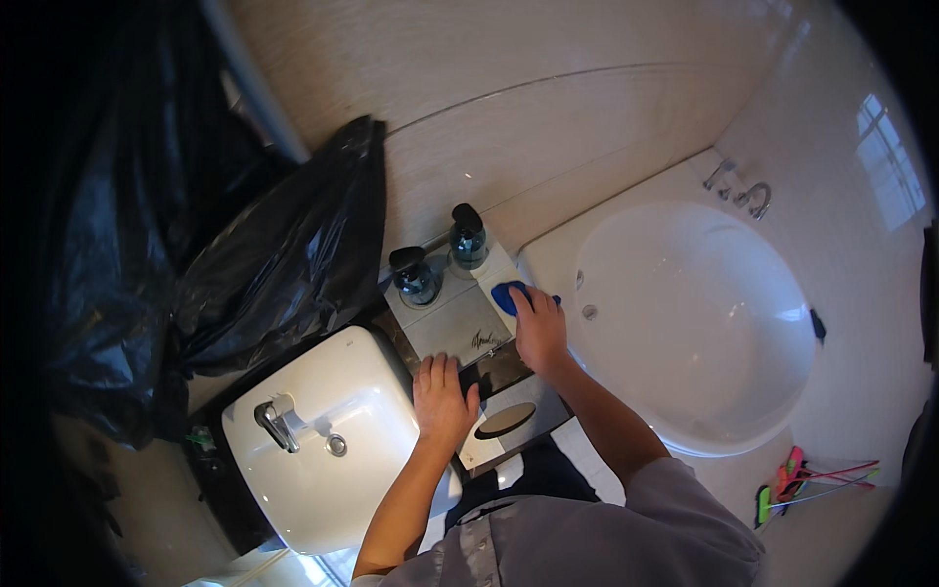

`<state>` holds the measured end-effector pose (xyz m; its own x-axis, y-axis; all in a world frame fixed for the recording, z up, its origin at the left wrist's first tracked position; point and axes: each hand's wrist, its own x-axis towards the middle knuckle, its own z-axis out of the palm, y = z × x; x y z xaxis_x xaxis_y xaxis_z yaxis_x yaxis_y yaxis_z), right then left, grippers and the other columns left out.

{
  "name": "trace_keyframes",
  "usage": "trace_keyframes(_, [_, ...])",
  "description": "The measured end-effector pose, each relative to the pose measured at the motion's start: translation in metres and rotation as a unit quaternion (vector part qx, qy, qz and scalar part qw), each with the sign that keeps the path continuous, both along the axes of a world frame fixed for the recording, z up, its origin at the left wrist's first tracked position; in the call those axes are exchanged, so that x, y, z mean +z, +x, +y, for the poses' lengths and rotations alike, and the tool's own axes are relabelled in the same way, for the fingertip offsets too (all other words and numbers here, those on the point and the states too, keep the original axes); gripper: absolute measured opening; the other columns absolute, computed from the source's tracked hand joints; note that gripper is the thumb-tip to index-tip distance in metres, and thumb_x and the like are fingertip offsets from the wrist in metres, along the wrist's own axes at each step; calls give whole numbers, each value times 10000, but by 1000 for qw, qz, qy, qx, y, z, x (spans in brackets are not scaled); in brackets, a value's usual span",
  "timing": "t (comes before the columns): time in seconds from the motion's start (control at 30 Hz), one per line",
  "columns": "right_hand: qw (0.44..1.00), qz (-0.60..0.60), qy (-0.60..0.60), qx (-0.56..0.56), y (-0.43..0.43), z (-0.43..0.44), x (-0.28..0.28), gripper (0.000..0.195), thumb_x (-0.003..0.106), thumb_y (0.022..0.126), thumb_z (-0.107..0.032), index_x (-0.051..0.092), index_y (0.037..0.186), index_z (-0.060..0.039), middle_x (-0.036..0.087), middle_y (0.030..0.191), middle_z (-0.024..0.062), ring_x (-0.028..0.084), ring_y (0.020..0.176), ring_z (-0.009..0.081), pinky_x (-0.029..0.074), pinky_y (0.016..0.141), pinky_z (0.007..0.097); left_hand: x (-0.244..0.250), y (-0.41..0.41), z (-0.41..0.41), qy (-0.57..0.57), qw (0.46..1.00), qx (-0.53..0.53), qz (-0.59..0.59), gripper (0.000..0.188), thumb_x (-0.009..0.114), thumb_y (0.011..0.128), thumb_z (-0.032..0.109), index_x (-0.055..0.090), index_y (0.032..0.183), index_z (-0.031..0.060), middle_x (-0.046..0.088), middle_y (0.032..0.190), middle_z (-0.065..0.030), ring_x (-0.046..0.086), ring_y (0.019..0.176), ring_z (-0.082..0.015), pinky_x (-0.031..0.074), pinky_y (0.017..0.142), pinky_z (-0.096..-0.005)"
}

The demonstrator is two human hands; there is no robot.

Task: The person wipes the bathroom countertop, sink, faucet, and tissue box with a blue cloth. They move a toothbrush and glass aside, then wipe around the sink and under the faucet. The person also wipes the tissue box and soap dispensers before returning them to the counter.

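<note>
My right hand (541, 332) presses a blue cloth (508, 299) onto the pale right-hand part of a grey box-like surface (449, 326) between basin and bathtub. My left hand (442, 400) rests with its fingertips on the near edge of that surface and holds nothing. Two dark glass pump bottles (417, 282) with black heads stand at the back of the surface, next to the wall. The cloth is partly hidden under my right fingers. Closer to me is a pale box (475, 453) with a dark-rimmed oval (506, 422) on top.
A white basin (381, 469) with a chrome faucet (277, 425) is on the left. Black plastic sheeting (293, 249) hangs behind it. To the right is a round white bathtub (697, 323) with chrome taps (752, 197). Pink and green cleaning tools (791, 473) lie at lower right.
</note>
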<state>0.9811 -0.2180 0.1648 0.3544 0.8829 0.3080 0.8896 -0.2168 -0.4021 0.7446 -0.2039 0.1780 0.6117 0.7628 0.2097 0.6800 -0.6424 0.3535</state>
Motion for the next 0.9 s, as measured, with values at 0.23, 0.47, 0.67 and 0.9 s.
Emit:
trace_keyframes(0.23, [994, 110, 18, 14, 15, -20, -11, 584, 665, 885, -35, 549, 1455, -88, 544, 1463, 176, 515, 1352, 432, 469, 1053, 561, -13, 84, 53, 7, 1000, -21, 20, 685, 747, 903, 321, 534, 1461, -15, 522, 1517, -203, 458, 1408, -417, 347, 1178, -531])
trace_keyframes(0.47, [904, 422, 74, -14, 70, 65, -30, 417, 561, 1022, -100, 542, 1432, -28, 618, 1345, 253, 596, 1244, 451, 467, 1091, 479, -23, 89, 60, 31, 997, -6, 72, 689, 701, 921, 391, 517, 1489, 46, 533, 1472, -154, 464, 1382, -387, 328, 1168, -526])
trace_keyframes(0.67, [782, 621, 7, -47, 92, 153, -93, 448, 500, 1088, -235, 497, 1499, -56, 633, 1389, 220, 610, 1285, 355, 451, 1109, 412, -26, 93, 60, 35, 993, -5, 115, 720, 660, 931, 448, 499, 1502, 40, 510, 1490, -155, 437, 1398, -381, 285, 1187, -542])
trace_keyframes(0.9, [800, 590, -97, -51, 101, 120, -151, 414, 501, 1078, -283, 573, 1385, -15, 662, 1300, 305, 623, 1229, 463, 476, 1055, 473, -32, 93, 63, 42, 990, -13, 132, 724, 591, 958, 497, 502, 1493, 18, 508, 1486, -186, 433, 1397, -404, 284, 1181, -554])
